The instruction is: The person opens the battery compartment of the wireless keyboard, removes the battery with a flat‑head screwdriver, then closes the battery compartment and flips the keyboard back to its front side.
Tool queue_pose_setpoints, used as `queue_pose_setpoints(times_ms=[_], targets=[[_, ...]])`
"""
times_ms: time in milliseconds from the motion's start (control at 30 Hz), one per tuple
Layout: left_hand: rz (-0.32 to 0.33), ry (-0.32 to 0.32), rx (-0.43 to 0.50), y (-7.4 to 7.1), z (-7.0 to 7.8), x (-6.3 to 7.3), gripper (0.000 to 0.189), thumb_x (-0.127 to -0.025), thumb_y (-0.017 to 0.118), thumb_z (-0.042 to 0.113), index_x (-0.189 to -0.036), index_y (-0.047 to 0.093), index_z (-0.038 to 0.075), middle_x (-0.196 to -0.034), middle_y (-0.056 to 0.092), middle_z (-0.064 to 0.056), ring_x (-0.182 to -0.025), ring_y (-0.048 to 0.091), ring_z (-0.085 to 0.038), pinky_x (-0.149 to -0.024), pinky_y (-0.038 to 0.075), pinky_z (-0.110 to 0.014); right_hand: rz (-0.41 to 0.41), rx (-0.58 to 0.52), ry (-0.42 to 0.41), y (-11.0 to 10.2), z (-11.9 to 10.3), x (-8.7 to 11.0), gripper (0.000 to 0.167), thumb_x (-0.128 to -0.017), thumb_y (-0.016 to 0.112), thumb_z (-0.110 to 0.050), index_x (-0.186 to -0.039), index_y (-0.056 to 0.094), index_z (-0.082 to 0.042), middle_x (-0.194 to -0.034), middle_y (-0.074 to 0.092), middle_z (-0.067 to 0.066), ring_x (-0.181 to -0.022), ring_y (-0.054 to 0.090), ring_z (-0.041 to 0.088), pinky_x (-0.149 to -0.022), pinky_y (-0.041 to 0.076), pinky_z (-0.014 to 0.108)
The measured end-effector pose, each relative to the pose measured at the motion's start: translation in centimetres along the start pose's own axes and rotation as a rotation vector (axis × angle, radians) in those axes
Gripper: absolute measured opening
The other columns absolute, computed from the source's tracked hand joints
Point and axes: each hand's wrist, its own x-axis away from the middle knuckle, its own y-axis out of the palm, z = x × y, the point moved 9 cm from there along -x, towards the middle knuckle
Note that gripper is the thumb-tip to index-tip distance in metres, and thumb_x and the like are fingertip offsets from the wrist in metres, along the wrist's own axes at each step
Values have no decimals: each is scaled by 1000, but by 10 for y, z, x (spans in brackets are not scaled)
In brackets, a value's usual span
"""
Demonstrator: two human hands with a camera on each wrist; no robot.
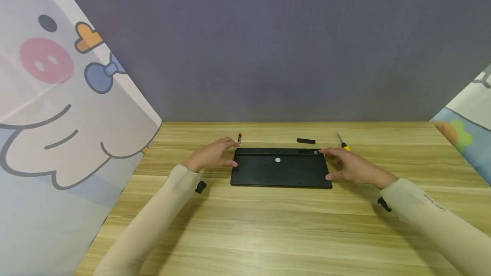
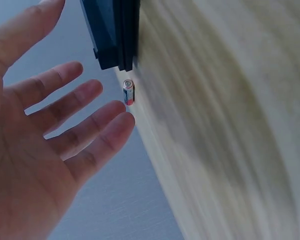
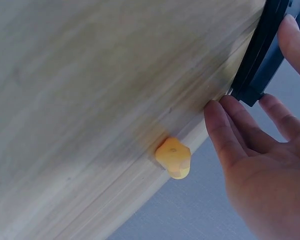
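Note:
A black keyboard [image 1: 280, 171] lies on the table, underside up, with a white round sticker and an uncovered compartment near its far right corner. My left hand [image 1: 211, 155] is beside the keyboard's left end, its fingers loosely extended and holding nothing; in the left wrist view they look apart from the keyboard [image 2: 107, 35]. At the right end, my right hand [image 1: 350, 167] touches the edge and far corner with thumb and extended fingertips. A small red and silver battery [image 1: 239, 138] lies past the left fingers. Behind the keyboard rests a narrow black cover [image 1: 305, 141].
A screwdriver [image 1: 342, 142] with a yellow and black handle lies behind the right hand. The wooden table [image 1: 245, 229] ends at a grey wall [image 1: 268, 54]. A cartoon-printed panel [image 1: 96, 131] stands at the left, another at the right.

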Motion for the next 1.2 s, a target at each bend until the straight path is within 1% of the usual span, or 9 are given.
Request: queue_pose_setpoints(times_ms=[133,267,467,633,767,900,1033,1133,1200], targets=[[-28,9,-23,7,2,4,73,-81,75,39,-140,45,8,-142,39,-10,-130,36,-27,-100,36,-43,1,-2,-6,1,1,0,78,-77,79,-29,-139,42,1,-133,45,25,-118,46,43,-91,41,54],[-55,-3,-31,15,2,7,83,-78,75,44,-145,39,11,-146,33,-8,-134,30,-26,-100,36,-43,2,5,-3,2,2,-2,79,-76,80,-27,-139,42,1,-133,45,25,-118,47,42,-91,41,53],[-62,1,-52,21,2,10,96,-73,77,50,-148,32,12,-150,26,-7,-137,24,-27,-102,35,-43,-3,12,-8,1,2,-3,80,-76,81,-27,-139,42,1,-133,45,24,-118,47,42,-91,42,53],[-66,18,-53,23,4,11,99,-72,77,50,-149,29,10,-150,24,-8,-137,24,-28,-101,35,-42,11,27,-30,-1,-1,-2,80,-75,81,-30,-138,43,2,-132,47,24,-116,48,42,-91,42,53],[-65,31,-52,24,6,11,101,-71,77,49,-149,28,8,-149,24,-9,-135,26,-27,-100,37,-41,-10,4,-21,-1,-1,-5,79,-76,80,-30,-138,43,1,-133,45,24,-118,47,43,-89,44,52],[-60,41,-56,26,6,11,102,-70,77,49,-149,27,7,-148,25,-9,-134,28,-27,-99,38,-39,-26,-4,5,-4,2,-11,73,-78,78,-33,-135,46,0,-132,46,23,-115,49,42,-84,47,48],[-59,35,-61,27,7,11,102,-71,77,48,-149,27,7,-149,24,-11,-135,27,-27,-98,39,-39,-5,27,31,-14,3,-21,65,-82,73,-41,-130,52,-1,-126,51,19,-109,54,38,-82,48,48],[-60,27,-55,28,7,11,101,-71,78,46,-149,27,6,-150,23,-11,-135,26,-28,-99,38,-40,14,35,32,-20,3,-30,59,-86,69,-39,-128,55,-1,-124,52,18,-106,55,35,-80,49,47],[-59,24,-49,28,7,11,101,-71,79,45,-149,27,6,-150,22,-11,-136,25,-28,-99,38,-40,23,31,26,-24,4,-37,50,-89,67,-32,-126,56,0,-123,53,17,-104,56,34,-80,49,46]])
